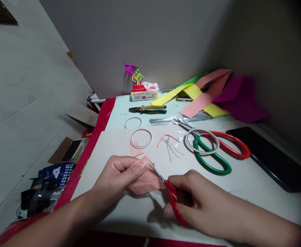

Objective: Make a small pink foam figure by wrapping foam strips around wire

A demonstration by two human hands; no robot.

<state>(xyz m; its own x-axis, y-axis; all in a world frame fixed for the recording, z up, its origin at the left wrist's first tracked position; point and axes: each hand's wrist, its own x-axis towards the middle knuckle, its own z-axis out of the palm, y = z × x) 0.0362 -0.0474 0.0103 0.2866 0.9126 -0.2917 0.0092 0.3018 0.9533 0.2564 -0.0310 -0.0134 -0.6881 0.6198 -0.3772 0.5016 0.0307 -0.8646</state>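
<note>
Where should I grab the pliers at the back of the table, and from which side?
Grip the pliers around the middle of their yellow and green handles, coming from the near side. They lie flat with the handles together, pointing right, and the metal jaws to the left. The wire bundle lies just in front, so reach over it.

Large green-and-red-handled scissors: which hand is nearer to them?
The right hand is nearer the large green-and-red-handled scissors, just below them in the view without touching; the left hand is farther away to their left.
</note>
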